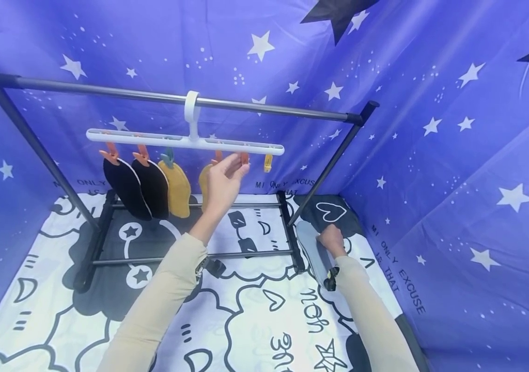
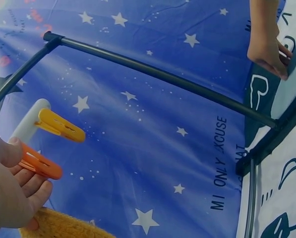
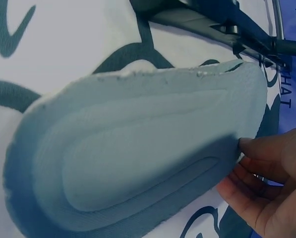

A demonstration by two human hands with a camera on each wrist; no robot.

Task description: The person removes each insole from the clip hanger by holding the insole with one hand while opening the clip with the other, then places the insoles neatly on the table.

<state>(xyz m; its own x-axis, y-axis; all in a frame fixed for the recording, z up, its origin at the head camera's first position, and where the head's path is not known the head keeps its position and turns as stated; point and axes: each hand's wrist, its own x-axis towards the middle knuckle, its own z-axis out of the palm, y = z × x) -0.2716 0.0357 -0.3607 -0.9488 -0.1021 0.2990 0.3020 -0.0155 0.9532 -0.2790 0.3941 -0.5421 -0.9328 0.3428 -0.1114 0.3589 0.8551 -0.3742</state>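
My left hand (image 1: 223,187) is raised to the white clip hanger (image 1: 143,138) and pinches an orange clothespin (image 2: 42,164) between thumb and fingers; no insole shows in that clip. Beside it hangs a yellow clothespin (image 2: 63,126) with nothing in it. Low on the right, my right hand (image 1: 331,240) pinches the edge of a pale grey-blue insole (image 3: 138,148) between thumb and fingers. The insole's ridged face shows in the right wrist view. Two black insoles (image 1: 127,188) and a yellow insole (image 1: 178,188) hang from clips; another yellow insole (image 1: 204,181) is partly hidden behind my left hand.
The hanger hooks over the metal top bar (image 1: 264,107) of a black rack. Its right leg (image 1: 325,173) slopes down between my hands. The rack stands on a black-and-white patterned cloth (image 1: 246,310), with a blue star-printed curtain (image 1: 432,155) behind and to the right.
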